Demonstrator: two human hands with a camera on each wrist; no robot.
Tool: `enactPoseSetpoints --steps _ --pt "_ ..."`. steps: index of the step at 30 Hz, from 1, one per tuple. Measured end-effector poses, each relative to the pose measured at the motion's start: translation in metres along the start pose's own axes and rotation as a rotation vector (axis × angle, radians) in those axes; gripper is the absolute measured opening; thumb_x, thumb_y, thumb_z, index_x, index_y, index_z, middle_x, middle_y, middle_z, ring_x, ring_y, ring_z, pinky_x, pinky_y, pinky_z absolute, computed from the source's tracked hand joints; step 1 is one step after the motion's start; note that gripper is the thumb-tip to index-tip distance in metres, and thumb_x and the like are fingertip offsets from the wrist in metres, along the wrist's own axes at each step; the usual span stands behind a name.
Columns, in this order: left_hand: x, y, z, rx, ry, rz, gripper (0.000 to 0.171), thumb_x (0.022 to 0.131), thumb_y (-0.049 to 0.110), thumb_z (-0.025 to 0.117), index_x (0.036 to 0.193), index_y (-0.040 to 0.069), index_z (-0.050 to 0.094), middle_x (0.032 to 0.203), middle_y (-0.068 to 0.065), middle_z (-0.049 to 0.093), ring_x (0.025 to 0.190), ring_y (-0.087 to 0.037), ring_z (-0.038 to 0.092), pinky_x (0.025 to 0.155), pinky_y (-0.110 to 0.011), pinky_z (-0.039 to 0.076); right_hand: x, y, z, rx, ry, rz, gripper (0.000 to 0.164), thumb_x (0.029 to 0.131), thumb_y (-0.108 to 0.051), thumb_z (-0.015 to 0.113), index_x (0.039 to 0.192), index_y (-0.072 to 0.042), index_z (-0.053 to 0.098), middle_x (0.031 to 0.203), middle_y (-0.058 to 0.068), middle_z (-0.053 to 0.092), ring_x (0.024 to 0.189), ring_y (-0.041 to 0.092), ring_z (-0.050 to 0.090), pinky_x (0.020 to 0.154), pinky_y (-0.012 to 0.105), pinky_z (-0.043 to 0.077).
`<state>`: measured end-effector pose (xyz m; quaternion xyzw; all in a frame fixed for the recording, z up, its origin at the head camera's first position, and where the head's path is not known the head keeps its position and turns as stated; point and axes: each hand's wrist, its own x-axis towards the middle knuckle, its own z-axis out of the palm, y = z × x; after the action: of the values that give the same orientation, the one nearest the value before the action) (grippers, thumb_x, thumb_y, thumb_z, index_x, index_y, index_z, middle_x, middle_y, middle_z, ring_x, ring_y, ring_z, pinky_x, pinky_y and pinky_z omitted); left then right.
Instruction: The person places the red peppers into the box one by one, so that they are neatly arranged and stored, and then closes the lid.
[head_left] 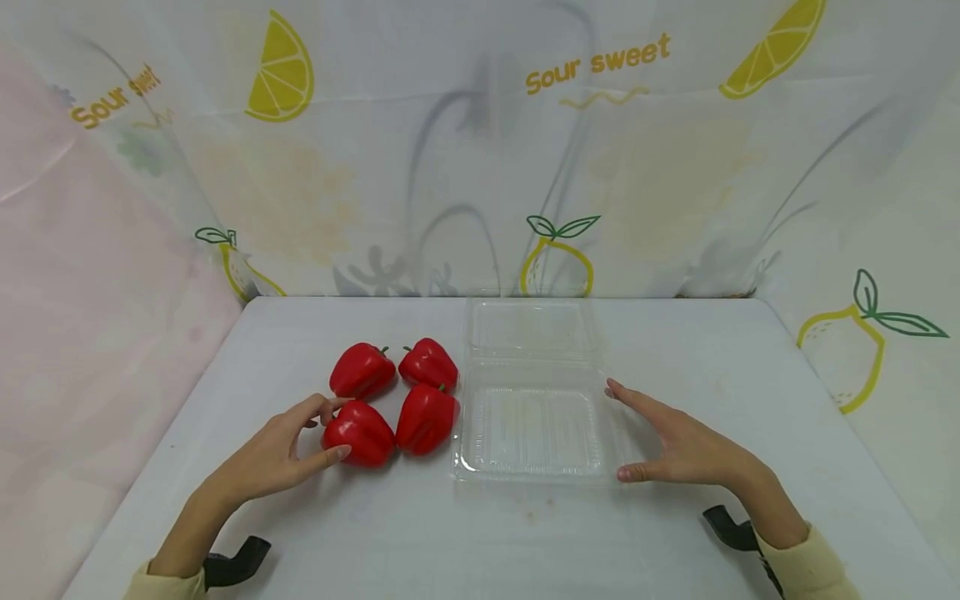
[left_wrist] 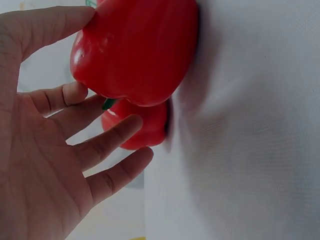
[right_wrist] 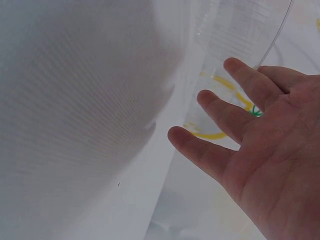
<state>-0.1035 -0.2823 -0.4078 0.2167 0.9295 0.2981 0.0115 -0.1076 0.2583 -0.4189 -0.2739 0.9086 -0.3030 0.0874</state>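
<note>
Okay, we see left hand (head_left: 272,454) spread around near-left red pepper (head_left: 362,435) toward left edge of surface (head_left: 495,542); right hand (head_left: 688,443) spread beside clear box (head_left: 534,429).

- head: above, forward and down across the desk (head_left: 525,542)
- left wrist: sideways, close by left hand (left_wrist: 42,155); shares peppers (left_wrist: 140,50) with head
- right wrist: close by right hand (right_wrist: 280,145); shares container (right_wrist: 235,32) with head

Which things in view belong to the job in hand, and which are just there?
Likely in the job:
- red pepper, left hand around its side
- three other red peppers grouped with it
- open clear container, right hand beside it

Likely just there:
- lemon-print backdrop
- white table, only as support
- black wrist fittings
</note>
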Motion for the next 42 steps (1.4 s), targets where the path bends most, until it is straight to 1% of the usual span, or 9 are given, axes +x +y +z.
enactPoseSetpoints --steps 3,6,11,15,20,26,32,37,42 --pt "0.0005 -0.0009 0.0004 0.001 0.008 0.016 0.038 0.081 0.027 0.08 0.102 0.022 0.048 0.125 -0.003 0.064 0.103 -0.02 0.062 0.079 -0.046 0.055 0.0 0.0003 0.0001 -0.003 -0.001 -0.002 0.109 0.074 -0.053 0.081 0.157 -0.012 0.023 0.157 0.005 0.033 0.142 0.032 0.033 0.106 0.06 0.033" --pt "0.0018 -0.0012 0.0011 0.0 0.009 0.028 0.044 0.081 0.026 0.08 0.11 0.019 0.048 0.124 -0.001 0.063 0.106 -0.019 0.061 0.082 -0.046 0.055 0.0 0.0006 0.0002 -0.003 -0.003 -0.002 0.109 0.074 -0.053 0.081 0.157 -0.013 0.022 0.158 0.005 0.033 0.142 0.032 0.032 0.106 0.059 0.033" --pt "0.0035 -0.0017 0.0027 -0.016 -0.011 0.03 0.071 0.079 0.027 0.083 0.138 0.016 0.045 0.13 -0.002 0.056 0.113 -0.021 0.055 0.083 -0.048 0.054 0.0002 0.0003 -0.0002 0.001 -0.004 -0.001 0.109 0.074 -0.053 0.082 0.157 -0.013 0.022 0.157 0.005 0.033 0.142 0.03 0.032 0.106 0.059 0.033" --pt "0.0034 -0.0018 0.003 -0.007 -0.013 0.059 0.083 0.075 0.023 0.086 0.147 0.017 0.043 0.137 0.0 0.052 0.11 -0.017 0.052 0.082 -0.046 0.054 0.0001 0.0002 -0.0001 0.004 -0.004 0.003 0.109 0.075 -0.053 0.081 0.157 -0.013 0.022 0.157 0.005 0.033 0.142 0.03 0.032 0.106 0.059 0.033" --pt "0.0033 -0.0017 0.0026 0.002 -0.029 0.067 0.087 0.073 0.023 0.087 0.148 0.014 0.043 0.132 0.003 0.053 0.105 -0.013 0.051 0.081 -0.045 0.054 -0.0002 -0.0003 0.0001 0.023 -0.006 0.015 0.109 0.074 -0.053 0.081 0.157 -0.014 0.022 0.158 0.005 0.032 0.142 0.032 0.031 0.106 0.06 0.032" --pt "0.0019 -0.0012 0.0034 0.019 -0.042 0.029 0.082 0.072 0.03 0.088 0.143 0.018 0.049 0.121 0.002 0.055 0.108 -0.019 0.05 0.079 -0.046 0.053 0.0003 -0.0011 -0.0004 0.03 -0.011 0.011 0.109 0.075 -0.052 0.081 0.157 -0.014 0.021 0.157 0.006 0.033 0.142 0.033 0.031 0.106 0.061 0.032" --pt "0.0012 0.0 0.0039 0.034 -0.028 0.021 0.079 0.071 0.032 0.089 0.139 0.019 0.051 0.131 -0.003 0.053 0.119 -0.027 0.046 0.086 -0.057 0.051 0.0003 -0.0001 0.0006 0.038 -0.005 0.007 0.109 0.075 -0.052 0.082 0.157 -0.014 0.022 0.157 0.006 0.033 0.142 0.032 0.031 0.106 0.061 0.032" --pt "0.0 0.0021 0.0044 0.01 -0.035 0.0 0.076 0.073 0.035 0.088 0.137 0.017 0.051 0.129 -0.001 0.057 0.116 -0.026 0.051 0.086 -0.055 0.052 -0.0002 -0.0006 0.0006 0.033 -0.007 0.007 0.109 0.075 -0.051 0.082 0.157 -0.014 0.021 0.157 0.006 0.033 0.142 0.032 0.032 0.105 0.061 0.032" --pt "-0.003 0.006 0.003 0.021 -0.017 -0.01 0.075 0.073 0.04 0.087 0.135 0.014 0.053 0.128 -0.004 0.057 0.114 -0.027 0.054 0.084 -0.054 0.053 -0.0001 -0.001 0.0002 0.033 -0.008 0.032 0.111 0.072 -0.051 0.084 0.158 -0.016 0.022 0.158 0.002 0.033 0.143 0.026 0.031 0.107 0.057 0.033"
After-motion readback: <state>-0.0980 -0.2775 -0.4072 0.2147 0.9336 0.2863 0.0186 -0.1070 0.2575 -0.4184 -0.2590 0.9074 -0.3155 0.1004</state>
